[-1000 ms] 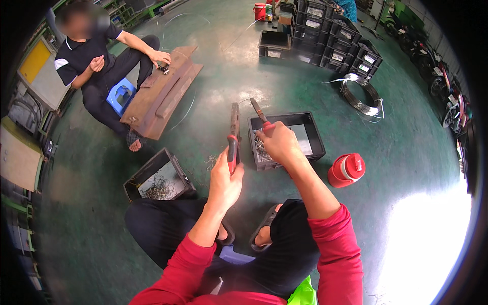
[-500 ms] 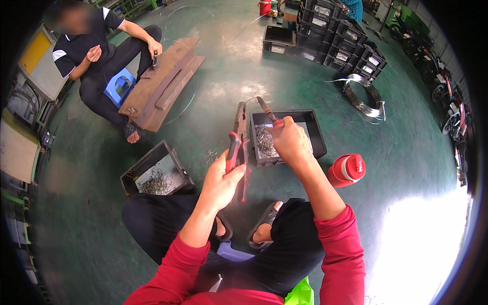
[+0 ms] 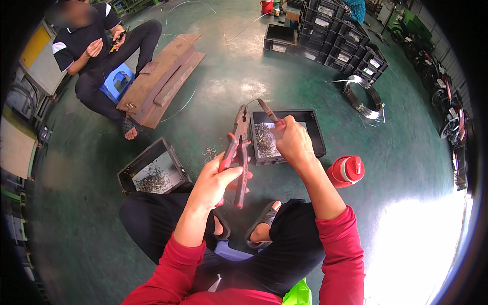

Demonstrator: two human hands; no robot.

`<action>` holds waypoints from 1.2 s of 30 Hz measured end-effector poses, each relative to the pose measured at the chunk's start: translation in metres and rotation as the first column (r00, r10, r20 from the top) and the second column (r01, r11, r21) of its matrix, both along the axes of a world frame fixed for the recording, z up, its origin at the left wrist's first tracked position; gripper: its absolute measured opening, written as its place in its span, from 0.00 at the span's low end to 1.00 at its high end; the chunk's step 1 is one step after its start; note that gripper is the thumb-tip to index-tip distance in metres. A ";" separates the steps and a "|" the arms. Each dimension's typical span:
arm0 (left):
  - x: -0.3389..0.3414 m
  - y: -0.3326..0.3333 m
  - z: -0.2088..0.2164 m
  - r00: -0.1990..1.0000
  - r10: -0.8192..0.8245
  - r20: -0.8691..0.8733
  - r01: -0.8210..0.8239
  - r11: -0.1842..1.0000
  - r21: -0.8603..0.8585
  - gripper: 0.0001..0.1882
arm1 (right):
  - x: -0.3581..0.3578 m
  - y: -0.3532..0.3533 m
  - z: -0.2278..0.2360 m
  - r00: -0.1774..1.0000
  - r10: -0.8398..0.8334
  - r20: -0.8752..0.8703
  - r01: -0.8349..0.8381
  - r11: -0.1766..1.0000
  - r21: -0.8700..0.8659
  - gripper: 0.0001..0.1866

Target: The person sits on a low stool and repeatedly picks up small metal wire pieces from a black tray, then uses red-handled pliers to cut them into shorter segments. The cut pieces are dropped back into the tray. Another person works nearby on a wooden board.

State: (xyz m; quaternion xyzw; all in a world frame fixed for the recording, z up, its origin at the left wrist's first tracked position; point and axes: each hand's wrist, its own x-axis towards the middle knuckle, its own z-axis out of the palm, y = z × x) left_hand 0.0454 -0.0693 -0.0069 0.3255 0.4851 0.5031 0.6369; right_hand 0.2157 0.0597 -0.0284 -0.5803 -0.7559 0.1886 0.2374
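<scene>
My left hand (image 3: 207,182) is closed round the red-and-black handles of a pair of combination pliers (image 3: 241,121), whose worn jaws point away from me. In my right hand (image 3: 295,141) is a second tool with a red grip and a narrow dark metal head, which looks like another pair of pliers (image 3: 266,109); the fist hides most of it. A thin bent wire (image 3: 251,100) spans the two tool tips. Beneath my right hand stands a black crate (image 3: 315,134) with many small bent wire pieces (image 3: 264,141) in it.
Another black crate (image 3: 175,158) of wire pieces is by my left knee. Loose pieces (image 3: 209,151) lie between the crates. A red jug (image 3: 345,171) stands at right, a wire coil (image 3: 363,99) beyond. A co-worker sits at far left behind a rusty steel beam (image 3: 168,76).
The pliers in my left hand have dropped slightly, their handles spread wider. My right hand has barely moved. The co-worker's pliers have lifted off the beam toward the chest.
</scene>
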 end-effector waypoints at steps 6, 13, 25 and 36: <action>0.001 0.005 -0.012 0.977 0.016 -0.214 -0.001 0.997 0.072 0.20 | 0.003 0.004 -0.006 0.999 0.002 0.041 -0.001 1.000 -0.018 0.15; 0.016 0.015 -0.094 0.669 0.154 -0.727 -0.043 0.985 0.169 0.26 | 0.010 0.021 0.000 0.992 -0.093 -0.080 0.054 0.915 -0.400 0.23; 0.021 0.038 -0.279 0.253 -0.116 -0.960 -0.097 0.985 -0.145 0.29 | 0.034 0.022 0.001 0.975 -0.018 -0.220 -0.145 0.700 -0.699 0.20; -0.022 0.107 -0.031 0.763 0.187 -0.619 0.051 0.937 0.345 0.14 | 0.019 -0.008 0.008 0.991 0.071 0.110 -0.032 0.946 -0.323 0.18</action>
